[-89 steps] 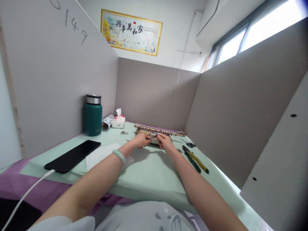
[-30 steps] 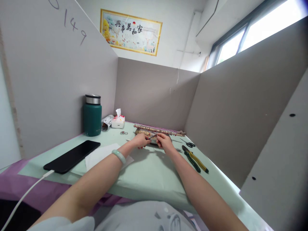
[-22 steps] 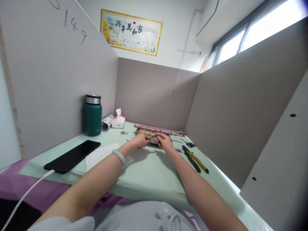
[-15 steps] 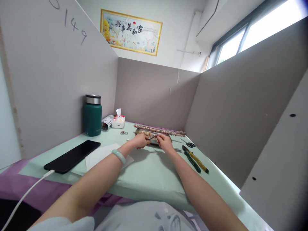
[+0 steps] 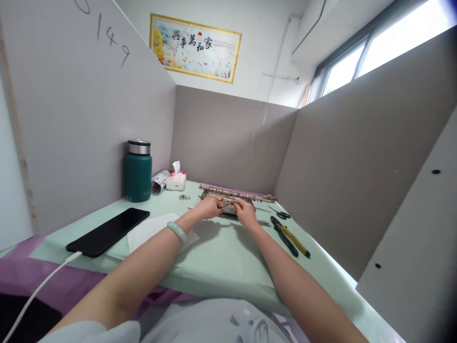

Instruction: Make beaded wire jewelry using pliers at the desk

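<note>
Near the far side of the table, my left hand (image 5: 209,208) is closed around a thin dark metal tool (image 5: 226,205) that slants toward the right hand. My right hand (image 5: 245,213) is pinched just beyond its tip, and whatever lies in those fingers is too small to name. Both hands are over the front edge of a shallow tray (image 5: 212,196) of small gold and red pieces, partly hidden by them. Behind it lies a long stick strung with red and pale beads (image 5: 235,193). A thin pale stick end (image 5: 190,207) shows left of my left hand.
Pliers with green and yellow handles (image 5: 290,237) and black scissors (image 5: 283,215) lie on the right. Small rings (image 5: 184,197), a tissue box (image 5: 176,181) and a green bottle (image 5: 138,174) are at the left. Nearer are white paper (image 5: 148,230) and a cabled phone (image 5: 109,232). Partitions (image 5: 232,133) enclose the table.
The thin tool between my hands lies at a slightly different angle, and the fingers of both hands have shifted a little. Everything else stays in place.
</note>
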Demonstrator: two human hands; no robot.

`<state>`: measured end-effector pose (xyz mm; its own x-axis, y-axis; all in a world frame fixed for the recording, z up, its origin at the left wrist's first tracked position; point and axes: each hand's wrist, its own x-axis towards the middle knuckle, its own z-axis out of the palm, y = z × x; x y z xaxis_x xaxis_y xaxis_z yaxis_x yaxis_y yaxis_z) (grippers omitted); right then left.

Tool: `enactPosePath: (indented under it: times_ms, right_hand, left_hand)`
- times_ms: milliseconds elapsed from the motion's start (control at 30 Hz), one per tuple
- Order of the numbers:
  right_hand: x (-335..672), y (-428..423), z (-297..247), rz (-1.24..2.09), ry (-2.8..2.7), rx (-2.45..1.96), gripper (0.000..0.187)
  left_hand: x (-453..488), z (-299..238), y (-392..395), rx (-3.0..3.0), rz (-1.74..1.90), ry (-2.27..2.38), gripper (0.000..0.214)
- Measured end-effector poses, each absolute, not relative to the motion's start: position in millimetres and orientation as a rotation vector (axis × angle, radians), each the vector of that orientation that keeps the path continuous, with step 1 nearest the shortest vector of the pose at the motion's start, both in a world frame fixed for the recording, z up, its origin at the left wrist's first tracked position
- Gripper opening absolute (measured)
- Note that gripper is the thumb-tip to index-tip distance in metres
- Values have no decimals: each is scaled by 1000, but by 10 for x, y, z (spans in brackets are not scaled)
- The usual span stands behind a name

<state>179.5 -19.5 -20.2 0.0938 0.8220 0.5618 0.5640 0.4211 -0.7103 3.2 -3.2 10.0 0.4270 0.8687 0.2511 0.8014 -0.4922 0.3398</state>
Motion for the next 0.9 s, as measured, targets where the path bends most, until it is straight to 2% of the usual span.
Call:
enactPosePath:
  times_ms: [233,667,900]
  right_hand:
    - [1810,-213,-209,148,-1667,-1350,25]
    - [1767,-296,-215,-392,-1969,-1577,23]
    - [1747,-280,-217,-203,-1921,-1651,24]
  left_hand:
    - [77,130,-155,2611,556,1676,29]
    - [149,130,-284,2670,405,1861,28]
    - [190,139,-324,2628,346,1852,27]
